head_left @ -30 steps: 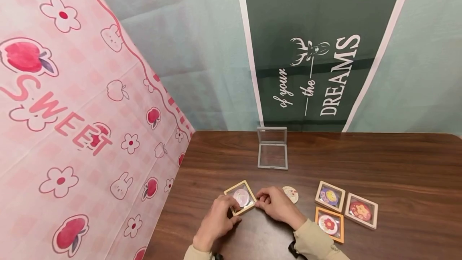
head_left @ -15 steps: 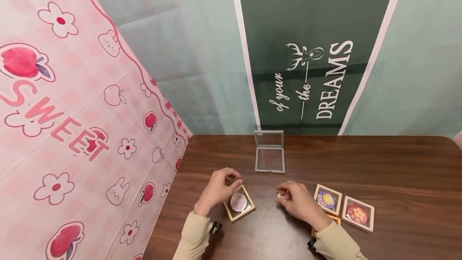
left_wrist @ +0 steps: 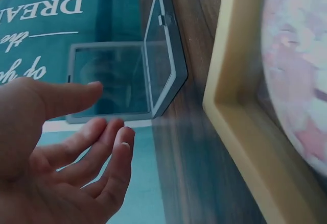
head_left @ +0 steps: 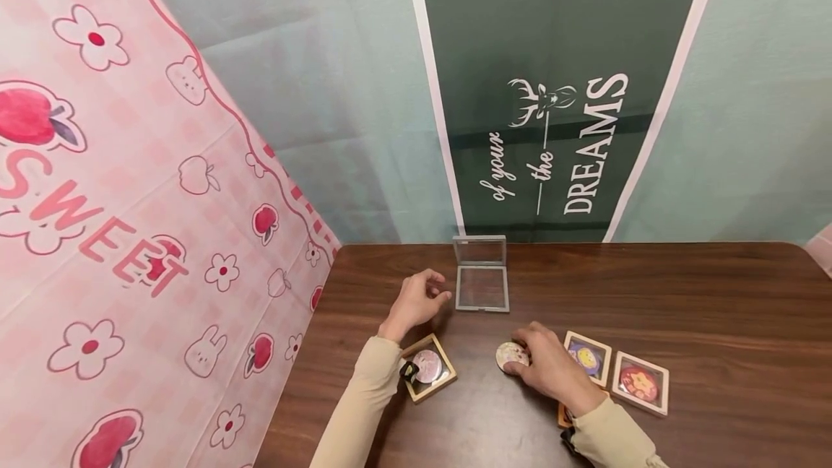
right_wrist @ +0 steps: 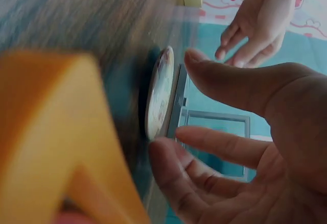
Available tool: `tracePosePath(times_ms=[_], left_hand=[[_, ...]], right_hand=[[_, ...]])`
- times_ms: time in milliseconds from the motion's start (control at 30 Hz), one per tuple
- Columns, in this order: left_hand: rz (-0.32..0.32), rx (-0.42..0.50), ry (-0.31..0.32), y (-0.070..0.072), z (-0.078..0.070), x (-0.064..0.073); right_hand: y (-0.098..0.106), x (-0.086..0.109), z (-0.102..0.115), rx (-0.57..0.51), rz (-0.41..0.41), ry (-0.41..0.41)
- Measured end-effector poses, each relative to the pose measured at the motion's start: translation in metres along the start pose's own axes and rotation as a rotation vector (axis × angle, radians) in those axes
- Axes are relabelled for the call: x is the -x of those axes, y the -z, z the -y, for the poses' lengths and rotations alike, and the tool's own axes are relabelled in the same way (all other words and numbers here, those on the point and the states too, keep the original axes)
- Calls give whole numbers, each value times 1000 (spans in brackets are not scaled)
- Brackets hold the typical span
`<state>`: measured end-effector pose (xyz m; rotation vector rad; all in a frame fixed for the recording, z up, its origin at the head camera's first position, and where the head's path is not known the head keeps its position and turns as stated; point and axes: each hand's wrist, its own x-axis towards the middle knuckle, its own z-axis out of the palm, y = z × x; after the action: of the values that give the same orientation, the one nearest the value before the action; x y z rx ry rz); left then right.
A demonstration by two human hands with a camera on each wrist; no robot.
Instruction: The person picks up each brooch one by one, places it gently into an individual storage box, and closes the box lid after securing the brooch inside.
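Observation:
My right hand (head_left: 552, 363) holds a pale, patterned round badge (head_left: 513, 357) between thumb and fingers at its edge. In the right wrist view the badge (right_wrist: 160, 94) is almost edge-on, close to the tabletop; I cannot tell whether it touches the wood. My left hand (head_left: 419, 302) is free, its fingers relaxed, just left of a grey clear display case (head_left: 482, 288) whose lid stands up. Under the left wrist lies a yellow-framed case (head_left: 435, 383) with a pink round badge (head_left: 427, 366) inside, partly covered by the wrist strap.
To the right lie a cream-framed case (head_left: 588, 358) with a purple badge, a pale-framed case (head_left: 640, 383) with a red badge and an orange-framed case (head_left: 564, 414), mostly hidden by the right arm. A pink printed cloth (head_left: 221, 237) borders the table's left side; a green curtain hangs behind.
My left hand has let go of the yellow-framed case and moved forward toward the grey case. My right hand has left that case and taken hold of the loose round badge.

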<state>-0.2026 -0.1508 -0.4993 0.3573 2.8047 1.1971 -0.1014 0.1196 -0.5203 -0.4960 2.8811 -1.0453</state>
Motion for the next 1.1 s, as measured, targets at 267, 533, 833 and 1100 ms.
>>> tracePosePath(times_ms=[267,533,833,1100], left_hand=[[-7,16,41,-15,0,-27],[-30,67,77,-22,6,-59],[57,31,66,-28,14,-80],[92,-38,70,-33,9,-90]], right_hand=[[-4,-1,2,26,10,-50],[-3,-4,1,5,12,-78],[0,-4,-1,-45,2,-104],[6,-2,-3,-81,5,-130]])
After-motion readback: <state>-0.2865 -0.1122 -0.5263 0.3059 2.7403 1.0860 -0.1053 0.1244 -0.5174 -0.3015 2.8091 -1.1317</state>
